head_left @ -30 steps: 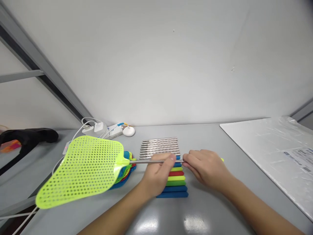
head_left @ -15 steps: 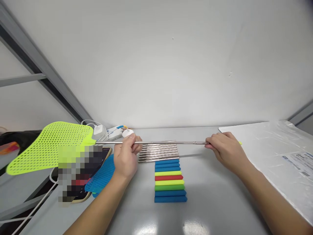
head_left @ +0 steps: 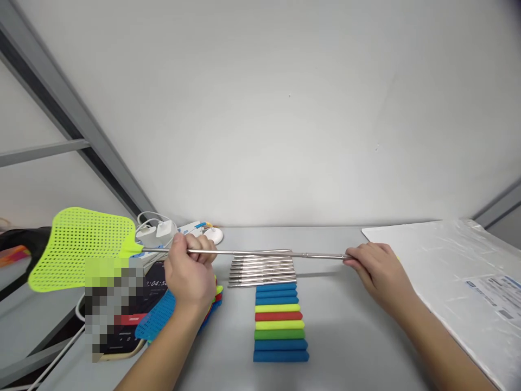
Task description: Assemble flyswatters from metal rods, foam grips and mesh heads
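A yellow-green fly swatter with a long thin metal rod (head_left: 260, 253) is held level across my view, its perforated head (head_left: 93, 239) at the left. My left hand (head_left: 189, 271) is closed around the rod near the head. Closed fingers of my right hand (head_left: 378, 271) grip the rod's other end; the handle end is hidden by that hand. Below the rod lies a row of several metal rods (head_left: 262, 270) on the table. Nearer me is a column of coloured handle sleeves (head_left: 279, 334), blue, green, yellow and red.
Blue swatter heads (head_left: 157, 317), with other colours stacked, lie partly behind my left forearm. A phone (head_left: 130, 320) is at the left, partly blurred. White chargers and cables (head_left: 165, 231) sit at the back left. A white plastic-wrapped sheet (head_left: 451, 271) covers the right side.
The swatter head and my left hand have moved left, while my right hand stays at the right end. More rod shows beside my right hand. The whole scene sits lower in view.
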`<state>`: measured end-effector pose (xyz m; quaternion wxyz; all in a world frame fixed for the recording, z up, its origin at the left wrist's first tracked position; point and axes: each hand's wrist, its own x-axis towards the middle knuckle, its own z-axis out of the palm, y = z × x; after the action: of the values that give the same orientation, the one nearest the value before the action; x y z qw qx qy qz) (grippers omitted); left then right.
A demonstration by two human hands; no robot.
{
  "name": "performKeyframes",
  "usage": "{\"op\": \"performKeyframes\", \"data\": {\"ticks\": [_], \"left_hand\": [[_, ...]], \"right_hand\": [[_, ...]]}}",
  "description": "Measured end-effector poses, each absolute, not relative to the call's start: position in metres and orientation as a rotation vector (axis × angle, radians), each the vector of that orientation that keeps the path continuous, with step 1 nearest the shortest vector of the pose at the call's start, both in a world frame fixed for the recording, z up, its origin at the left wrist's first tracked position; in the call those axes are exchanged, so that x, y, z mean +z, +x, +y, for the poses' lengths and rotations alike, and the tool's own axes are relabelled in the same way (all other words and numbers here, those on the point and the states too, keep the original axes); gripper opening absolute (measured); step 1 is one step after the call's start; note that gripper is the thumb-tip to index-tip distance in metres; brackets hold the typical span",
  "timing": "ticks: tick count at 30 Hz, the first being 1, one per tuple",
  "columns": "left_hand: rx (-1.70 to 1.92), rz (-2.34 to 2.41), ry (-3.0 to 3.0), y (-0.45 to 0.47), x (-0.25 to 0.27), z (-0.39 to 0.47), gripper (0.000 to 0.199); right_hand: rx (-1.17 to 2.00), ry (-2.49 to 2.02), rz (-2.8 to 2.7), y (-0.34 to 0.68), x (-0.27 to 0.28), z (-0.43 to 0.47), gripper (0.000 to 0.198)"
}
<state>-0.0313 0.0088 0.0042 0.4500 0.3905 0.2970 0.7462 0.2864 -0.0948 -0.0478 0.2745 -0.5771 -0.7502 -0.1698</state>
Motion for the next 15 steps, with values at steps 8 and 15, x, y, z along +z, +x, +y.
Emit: {"op": "performKeyframes", "data": {"ticks": [8,15], "left_hand": [[1.134,0.819,1.119,0.006,-0.047,-0.039,0.049],[1.019,0.834,1.181,0.001,-0.054,-0.037,0.050]], "right_hand": [[-0.340,-1.430,-2.112,0.248,-0.046,-0.102,0.009],[-0.332,-1.432,-2.135,0.238,-0.046,-0.097,0.023]]}}
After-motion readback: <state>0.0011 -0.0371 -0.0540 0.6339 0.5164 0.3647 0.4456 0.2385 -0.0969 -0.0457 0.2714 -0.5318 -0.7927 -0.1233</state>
